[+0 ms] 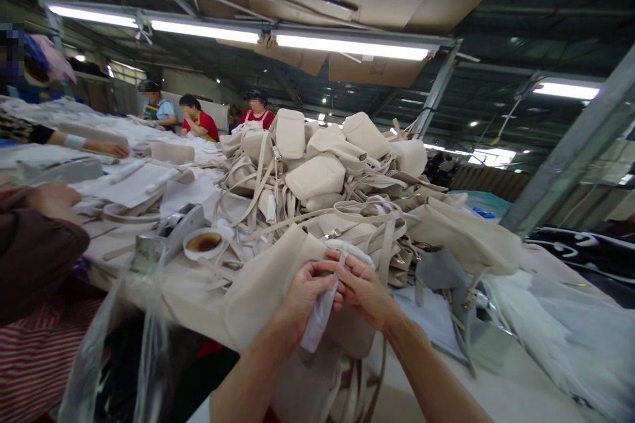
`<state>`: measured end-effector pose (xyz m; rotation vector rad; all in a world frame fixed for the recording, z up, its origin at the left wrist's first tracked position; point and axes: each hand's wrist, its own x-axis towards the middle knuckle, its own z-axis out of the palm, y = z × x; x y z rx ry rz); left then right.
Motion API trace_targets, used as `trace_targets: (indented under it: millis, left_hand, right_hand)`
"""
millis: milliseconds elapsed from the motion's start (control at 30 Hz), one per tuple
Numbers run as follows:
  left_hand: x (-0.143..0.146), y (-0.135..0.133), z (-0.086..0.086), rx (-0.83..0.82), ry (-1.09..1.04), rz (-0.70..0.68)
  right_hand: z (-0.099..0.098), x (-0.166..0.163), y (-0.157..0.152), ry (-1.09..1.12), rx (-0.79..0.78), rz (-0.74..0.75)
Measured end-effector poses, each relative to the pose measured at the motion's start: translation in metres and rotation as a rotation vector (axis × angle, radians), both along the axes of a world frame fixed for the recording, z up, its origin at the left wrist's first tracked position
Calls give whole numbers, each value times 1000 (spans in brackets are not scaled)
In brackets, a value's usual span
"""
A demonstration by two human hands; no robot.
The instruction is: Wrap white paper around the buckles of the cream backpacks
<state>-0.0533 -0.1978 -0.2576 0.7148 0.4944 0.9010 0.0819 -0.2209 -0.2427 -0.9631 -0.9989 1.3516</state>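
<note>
My left hand (pixel 307 291) and my right hand (pixel 364 287) meet over a beige bag (pixel 268 277) at the table's front edge. Both have their fingers closed in a pinch. A thin white sheet (pixel 319 317), paper or cloth, hangs from the left hand between the two. A narrow light strap (pixel 342 255) pokes up at the right hand's fingertips. The exact pinch point is partly covered by the fingers. Right behind the hands, a gold-coloured buckle (pixel 335 233) lies on the heaped beige bags (pixel 317 175).
A white bowl of brown liquid (pixel 203 243) sits beside a metal tape dispenser (pixel 171 231) on the left. Clear plastic (pixel 560 337) lies at the right, near another dispenser (pixel 489 334). A co-worker's hand (pixel 52 198) is close on the left; other people sit farther back.
</note>
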Motion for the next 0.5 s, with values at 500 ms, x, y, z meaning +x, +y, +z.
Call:
trace_targets:
  millis: [500]
  left_hand:
    - [-6,-9,10,121,201,-103]
  right_hand:
    - [17,1,-21,-694,148,-375]
